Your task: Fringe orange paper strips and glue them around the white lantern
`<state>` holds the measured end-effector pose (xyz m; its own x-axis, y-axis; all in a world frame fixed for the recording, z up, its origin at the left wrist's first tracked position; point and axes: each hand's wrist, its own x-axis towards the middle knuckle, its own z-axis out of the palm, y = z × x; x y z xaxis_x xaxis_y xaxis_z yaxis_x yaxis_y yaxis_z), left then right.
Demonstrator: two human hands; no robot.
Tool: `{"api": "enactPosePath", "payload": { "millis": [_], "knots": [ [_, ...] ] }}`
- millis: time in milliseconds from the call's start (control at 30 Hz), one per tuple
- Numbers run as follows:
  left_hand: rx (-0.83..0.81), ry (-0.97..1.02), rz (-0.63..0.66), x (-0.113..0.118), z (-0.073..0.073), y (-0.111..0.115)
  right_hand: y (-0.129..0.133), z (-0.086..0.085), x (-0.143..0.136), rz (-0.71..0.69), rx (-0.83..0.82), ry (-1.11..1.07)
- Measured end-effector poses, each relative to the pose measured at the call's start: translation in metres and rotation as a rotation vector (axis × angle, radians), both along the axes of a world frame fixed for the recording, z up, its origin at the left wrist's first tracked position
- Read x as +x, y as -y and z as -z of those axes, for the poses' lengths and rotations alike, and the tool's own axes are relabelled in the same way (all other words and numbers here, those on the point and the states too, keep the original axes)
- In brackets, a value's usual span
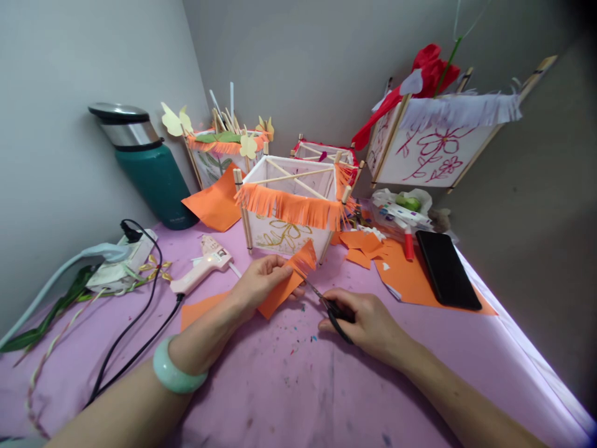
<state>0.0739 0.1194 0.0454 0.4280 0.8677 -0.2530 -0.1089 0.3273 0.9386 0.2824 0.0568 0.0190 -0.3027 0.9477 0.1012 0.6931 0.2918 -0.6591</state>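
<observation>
Pinched in my left hand [263, 280] is an orange paper strip [280, 295], its upper end cut into fringe. My right hand [368, 317] grips black-handled scissors [338, 320], whose blades reach the right edge of the strip. Whether the blades are parted is hard to make out. Just behind my hands stands a lantern [289, 211] with a wooden stick frame, white sides, a gold flower drawing and orange fringe along its top edges. A piece of orange paper [203, 309] lies partly under my left forearm.
A glue gun [203, 267] and power strip [121, 261] with cords lie at left, before a teal bottle [153, 174]. Orange scraps [366, 244] and a black phone [448, 270] on orange paper are at right. More lanterns stand behind; a white-fringed lantern [438, 143] hangs upper right.
</observation>
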Motion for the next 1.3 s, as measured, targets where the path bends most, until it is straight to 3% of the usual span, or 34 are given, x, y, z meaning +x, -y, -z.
{"api": "enactPosePath", "payload": {
  "millis": [1300],
  "knots": [
    [0.002, 0.046, 0.092, -0.0018, 0.0045, 0.0003, 0.0027, 0.0028, 0.0003, -0.024, 0.049, 0.02]
  ]
}}
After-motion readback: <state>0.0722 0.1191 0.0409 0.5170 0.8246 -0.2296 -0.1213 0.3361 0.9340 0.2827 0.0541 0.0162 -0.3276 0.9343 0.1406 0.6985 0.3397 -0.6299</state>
